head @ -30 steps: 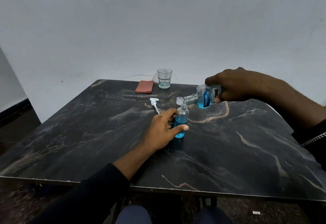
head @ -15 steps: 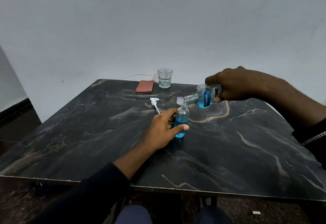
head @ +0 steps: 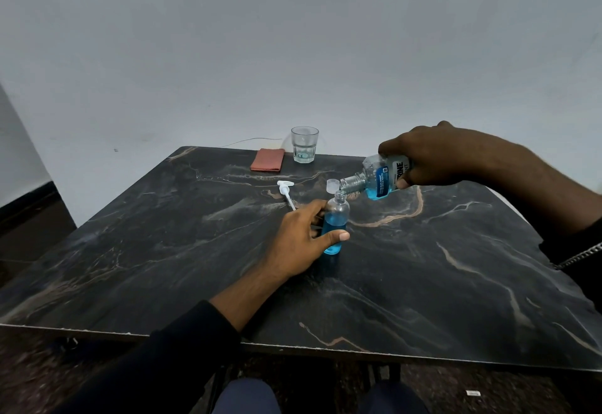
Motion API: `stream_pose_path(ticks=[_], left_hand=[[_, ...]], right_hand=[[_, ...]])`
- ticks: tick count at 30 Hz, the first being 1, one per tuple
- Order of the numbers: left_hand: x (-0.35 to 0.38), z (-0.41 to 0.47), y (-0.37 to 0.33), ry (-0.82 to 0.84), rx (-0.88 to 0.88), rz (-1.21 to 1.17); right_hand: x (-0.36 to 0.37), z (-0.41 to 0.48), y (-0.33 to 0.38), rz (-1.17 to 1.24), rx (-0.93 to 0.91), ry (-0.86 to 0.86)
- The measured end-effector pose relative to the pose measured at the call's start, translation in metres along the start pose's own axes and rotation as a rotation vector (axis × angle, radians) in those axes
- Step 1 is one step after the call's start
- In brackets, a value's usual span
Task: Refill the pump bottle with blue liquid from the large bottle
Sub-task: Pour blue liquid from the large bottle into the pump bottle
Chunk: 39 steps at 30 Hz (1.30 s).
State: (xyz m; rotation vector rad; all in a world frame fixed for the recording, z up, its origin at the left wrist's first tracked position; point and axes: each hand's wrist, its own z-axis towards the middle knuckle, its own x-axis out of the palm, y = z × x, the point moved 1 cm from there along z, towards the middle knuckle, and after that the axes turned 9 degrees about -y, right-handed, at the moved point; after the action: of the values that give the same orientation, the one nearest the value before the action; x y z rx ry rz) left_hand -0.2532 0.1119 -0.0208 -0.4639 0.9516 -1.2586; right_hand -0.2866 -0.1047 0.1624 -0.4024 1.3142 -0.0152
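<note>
Right hand [head: 436, 156] tilts large bottle [head: 379, 180], labelled "RINE"; left hand [head: 299, 241] grips pump bottle [head: 336, 218].

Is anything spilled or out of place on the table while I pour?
Nothing stands out. No blue spill shows on the table; the large bottle tips straight over the pump bottle. The pump head lying loose beside the left hand fits a refill.
</note>
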Motion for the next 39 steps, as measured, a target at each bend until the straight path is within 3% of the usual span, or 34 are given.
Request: stream_pose_path(ticks=[39], left_hand=[[0.0004,0.0009,0.0027,0.008,0.01,-0.013]], right_hand=[[0.003,0.006,-0.0033,-0.021,-0.007,-0.009]])
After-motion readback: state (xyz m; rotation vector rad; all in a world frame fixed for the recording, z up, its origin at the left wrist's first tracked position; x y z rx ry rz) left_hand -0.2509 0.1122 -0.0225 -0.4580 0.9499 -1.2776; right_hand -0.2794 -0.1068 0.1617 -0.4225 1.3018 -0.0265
